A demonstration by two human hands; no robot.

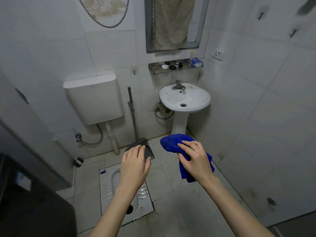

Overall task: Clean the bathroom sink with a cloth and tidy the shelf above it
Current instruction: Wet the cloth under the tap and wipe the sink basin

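Observation:
A white pedestal sink (201, 98) with a metal tap (178, 85) stands against the far tiled wall. Above it a metal shelf (155, 69) carries several small items, among them a white lid, dark jars and a blue packet (195, 62). My right hand (195, 155) is held out in front of me, gripping a crumpled blue cloth (172, 141) well short of the sink. My left hand (135, 164) hovers beside it, fingers spread, holding nothing.
A mirror (172, 23) hangs over the shelf. A wall cistern (94, 98) is at left, a squat toilet (116, 177) is set in the floor below my left arm. A dustpan and long handle (131, 106) lean by the wall. A socket (218, 53) sits right of the shelf.

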